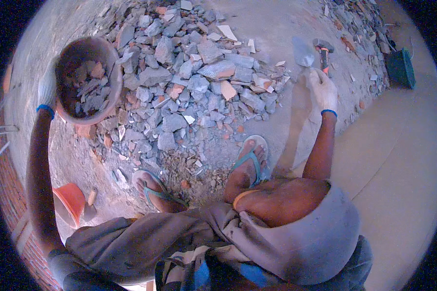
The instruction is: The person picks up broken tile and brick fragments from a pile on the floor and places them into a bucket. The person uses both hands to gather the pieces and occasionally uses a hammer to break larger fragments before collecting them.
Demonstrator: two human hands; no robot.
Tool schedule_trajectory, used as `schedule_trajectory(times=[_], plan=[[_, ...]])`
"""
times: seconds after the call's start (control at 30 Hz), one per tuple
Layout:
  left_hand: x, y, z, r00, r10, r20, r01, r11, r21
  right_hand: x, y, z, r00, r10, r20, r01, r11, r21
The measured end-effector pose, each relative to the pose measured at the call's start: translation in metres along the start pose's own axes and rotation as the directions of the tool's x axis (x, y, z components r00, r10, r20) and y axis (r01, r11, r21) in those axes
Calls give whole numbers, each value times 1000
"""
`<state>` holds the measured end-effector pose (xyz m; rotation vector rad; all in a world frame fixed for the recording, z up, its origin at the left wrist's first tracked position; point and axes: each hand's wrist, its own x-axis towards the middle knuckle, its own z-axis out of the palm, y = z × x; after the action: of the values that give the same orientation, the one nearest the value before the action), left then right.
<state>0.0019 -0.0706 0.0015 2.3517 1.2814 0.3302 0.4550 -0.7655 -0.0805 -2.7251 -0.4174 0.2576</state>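
Note:
My left hand [47,89], in a white knit glove with a blue cuff, grips the left rim of a round, dark basin [116,92]. The basin tilts and holds grey and reddish pieces of rubble [90,89]. Out to the right, my right hand [322,89], gloved the same way, is closed on a trowel [303,52]. The trowel's flat grey blade points away from me, and the glove hides its handle. Just right of the blade lies a hammer [324,54] with a dark head and an orange and black handle.
A heap of broken concrete [194,77] spreads before my sandalled feet. An orange bucket [72,203] lies by my left side, near a wooden-handled tool [91,201]. More rubble [359,34] and a dark green container [400,69] are at the far right.

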Motion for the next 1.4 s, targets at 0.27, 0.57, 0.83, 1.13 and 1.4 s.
schedule_trajectory(times=[0.27, 0.57, 0.83, 1.13, 1.4], plan=[[3, -13, 8, 1000, -11, -28, 7, 987, -162, -23, -83, 43, 847, -417, 331, 335, 900, 278], [1, -8, 5, 998, 51, -39, -51, 999, -2, -37, -125, 32, 811, -249, 530, 71, 940, 334], [-15, 21, 6, 997, -21, -67, 14, 994, -105, -43, -128, 9, 854, -92, 512, -94, 941, 326], [-9, 24, 10, 997, 80, -14, -78, 991, 109, -39, -144, -20, 917, -210, 339, 86, 933, 348], [-14, 29, 6, 951, 308, 23, -298, 899, 320, -59, -276, -23, 741, -622, 253, 594, 783, 185]])
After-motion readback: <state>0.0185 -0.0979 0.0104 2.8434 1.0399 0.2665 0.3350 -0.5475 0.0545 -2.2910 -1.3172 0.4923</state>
